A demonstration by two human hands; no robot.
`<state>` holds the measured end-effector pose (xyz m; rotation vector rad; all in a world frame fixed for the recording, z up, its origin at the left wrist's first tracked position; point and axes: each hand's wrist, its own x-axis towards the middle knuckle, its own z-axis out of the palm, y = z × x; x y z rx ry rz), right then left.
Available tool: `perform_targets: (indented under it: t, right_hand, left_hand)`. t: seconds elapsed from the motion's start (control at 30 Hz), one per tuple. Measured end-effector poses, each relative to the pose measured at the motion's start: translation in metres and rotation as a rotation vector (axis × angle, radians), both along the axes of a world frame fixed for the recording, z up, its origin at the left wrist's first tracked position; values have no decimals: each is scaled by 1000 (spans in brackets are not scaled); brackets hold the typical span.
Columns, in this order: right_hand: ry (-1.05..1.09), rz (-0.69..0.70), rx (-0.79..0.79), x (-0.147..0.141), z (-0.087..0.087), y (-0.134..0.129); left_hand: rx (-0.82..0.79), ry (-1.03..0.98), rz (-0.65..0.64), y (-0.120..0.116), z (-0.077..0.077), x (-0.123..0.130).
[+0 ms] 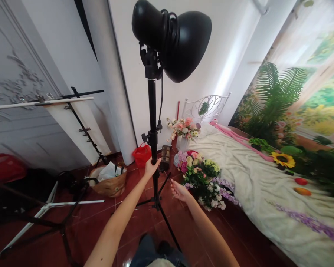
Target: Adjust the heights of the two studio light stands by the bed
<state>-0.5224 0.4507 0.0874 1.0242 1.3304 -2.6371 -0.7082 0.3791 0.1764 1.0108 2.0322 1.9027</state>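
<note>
A black studio lamp with a wide reflector and coiled cable tops a black stand in front of me. My left hand is wrapped round the stand's pole, below its upper clamp knob. To the right of the pole, apart from it, my right hand hangs with its fingers curled and the thumb near the fingertips; whether anything small is between them I cannot make out. The plug dangles beside the pole. Below, the tripod legs spread over the red tiles.
Bunches of flowers stand on the floor at the right, beside a bed with a cream blanket. A wicker basket and a red bag are behind the stand. White and black stand legs cross the left floor.
</note>
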Motion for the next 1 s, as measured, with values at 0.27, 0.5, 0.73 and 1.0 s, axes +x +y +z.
perform_targets:
  t: [0.27,0.5,0.73,1.0]
  right_hand:
    - [46,-17,-715,-83,24,23]
    - [-111,95,-684,-111,22,47]
    - [-205,241,-730,-119,28,62]
    - [-260,311,-775,-125,30,76]
  left_hand:
    - [35,-121,-50,24,15,-12]
    - [44,-180,-58,21,29,-16]
    - [121,-153,-228,21,92,-24]
    - [84,-174,-249,32,112,-32]
